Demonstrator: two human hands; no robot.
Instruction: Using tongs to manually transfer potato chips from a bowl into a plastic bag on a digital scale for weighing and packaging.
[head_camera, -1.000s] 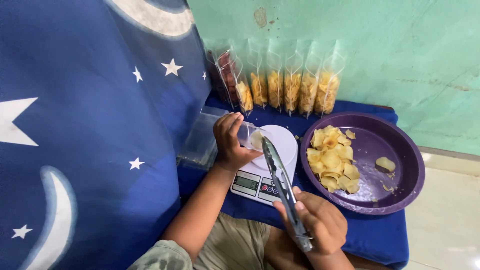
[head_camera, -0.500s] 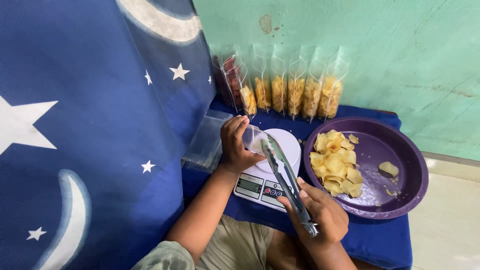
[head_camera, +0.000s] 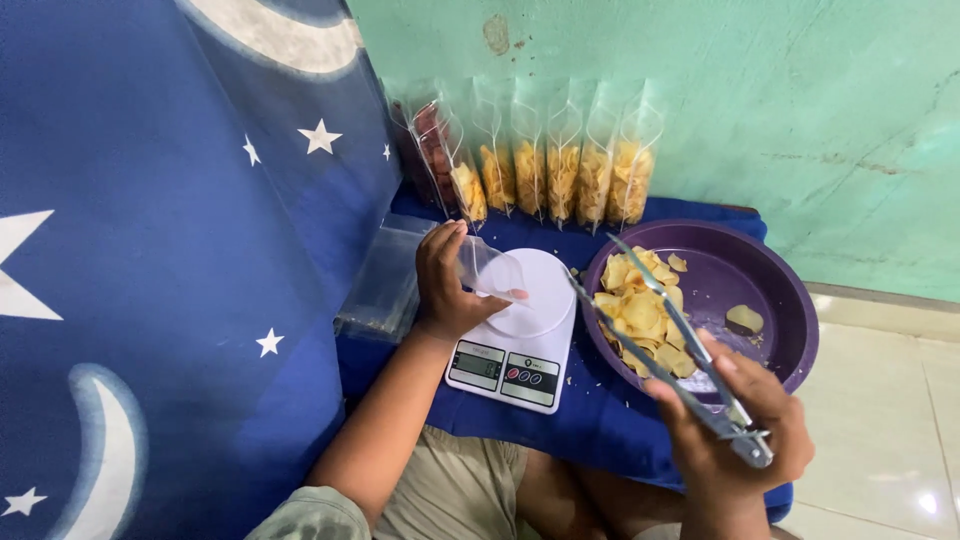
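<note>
Head view: your left hand grips an open clear pouch over the white scale; it looks nearly empty. Six filled pouches line the wall. Your right hand holds open tongs above chips in the purple basin.

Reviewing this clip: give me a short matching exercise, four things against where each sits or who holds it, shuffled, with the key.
Things:
1. metal tongs
2. clear pouch
3. purple basin
4. filled pouches

Places or states:
A. held in the left hand over the white scale
B. standing in a row against the green wall
C. open, held in the right hand
D. holding loose yellow chips

Pairs: 1-C, 2-A, 3-D, 4-B
</note>
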